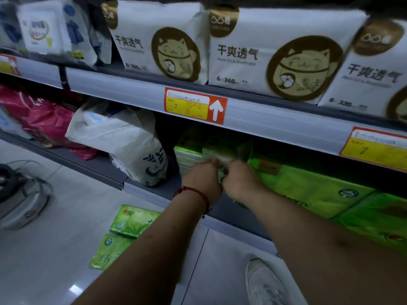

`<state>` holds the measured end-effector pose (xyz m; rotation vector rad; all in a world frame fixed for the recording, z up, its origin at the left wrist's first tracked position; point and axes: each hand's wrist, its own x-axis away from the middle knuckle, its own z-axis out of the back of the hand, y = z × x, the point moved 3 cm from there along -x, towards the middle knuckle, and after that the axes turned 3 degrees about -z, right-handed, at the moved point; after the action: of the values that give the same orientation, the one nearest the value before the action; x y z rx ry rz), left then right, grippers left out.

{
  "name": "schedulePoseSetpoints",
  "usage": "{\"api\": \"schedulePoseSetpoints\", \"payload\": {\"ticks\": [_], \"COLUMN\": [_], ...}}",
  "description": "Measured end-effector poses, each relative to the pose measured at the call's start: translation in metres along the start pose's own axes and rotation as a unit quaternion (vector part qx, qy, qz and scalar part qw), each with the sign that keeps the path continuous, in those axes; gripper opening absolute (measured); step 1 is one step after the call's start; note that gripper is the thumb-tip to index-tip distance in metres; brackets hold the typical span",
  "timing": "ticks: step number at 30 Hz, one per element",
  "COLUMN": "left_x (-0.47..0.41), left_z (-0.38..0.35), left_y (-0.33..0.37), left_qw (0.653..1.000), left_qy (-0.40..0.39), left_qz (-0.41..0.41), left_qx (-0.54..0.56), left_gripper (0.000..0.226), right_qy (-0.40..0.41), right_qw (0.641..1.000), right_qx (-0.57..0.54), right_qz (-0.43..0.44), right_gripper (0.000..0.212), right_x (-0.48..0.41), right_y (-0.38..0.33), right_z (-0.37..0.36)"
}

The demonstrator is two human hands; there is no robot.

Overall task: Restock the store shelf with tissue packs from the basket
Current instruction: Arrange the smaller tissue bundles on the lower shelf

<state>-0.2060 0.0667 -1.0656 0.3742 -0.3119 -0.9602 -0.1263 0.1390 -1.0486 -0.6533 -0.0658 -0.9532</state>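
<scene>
Both my hands reach into the lower shelf (145, 190). My left hand (201, 178) and my right hand (241, 180) are side by side and together grip a green tissue pack (222, 150), held upright at the shelf's dark opening. To its right, larger green tissue packs (312, 190) lie in a row on the same shelf. Two more green tissue packs lie on the floor, one (134, 221) above the other (110, 252), left of my left forearm. The fingers are blurred and partly hidden by the pack.
A grey basket (21, 194) stands on the tiled floor at far left. A white bagged pack (123, 142) and pink packs (44, 119) fill the lower shelf's left side. White packs with gold cats (277, 56) line the upper shelf. My shoe (264, 282) is below.
</scene>
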Motion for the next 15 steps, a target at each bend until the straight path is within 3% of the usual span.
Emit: {"api": "schedulePoseSetpoints", "payload": {"ticks": [3,9,15], "left_x": [-0.018,-0.012,0.033], "left_z": [-0.003,-0.002,0.031], "left_y": [0.002,-0.014,-0.069], "left_qw": [0.998,0.99,0.984], "left_qy": [-0.032,-0.079,-0.058], "left_qz": [-0.035,-0.063,0.005], "left_qx": [-0.036,-0.101,-0.169], "left_gripper": [0.042,0.056,0.055], "right_qy": [0.012,-0.031,-0.05], "right_qw": [0.999,0.998,0.998], "right_qx": [0.005,0.015,-0.009], "right_qz": [0.036,0.056,0.048], "right_gripper": [0.013,0.03,0.046], "right_x": [-0.009,-0.021,-0.005], "right_y": [0.002,0.004,0.009], "right_z": [-0.005,-0.006,-0.019]}}
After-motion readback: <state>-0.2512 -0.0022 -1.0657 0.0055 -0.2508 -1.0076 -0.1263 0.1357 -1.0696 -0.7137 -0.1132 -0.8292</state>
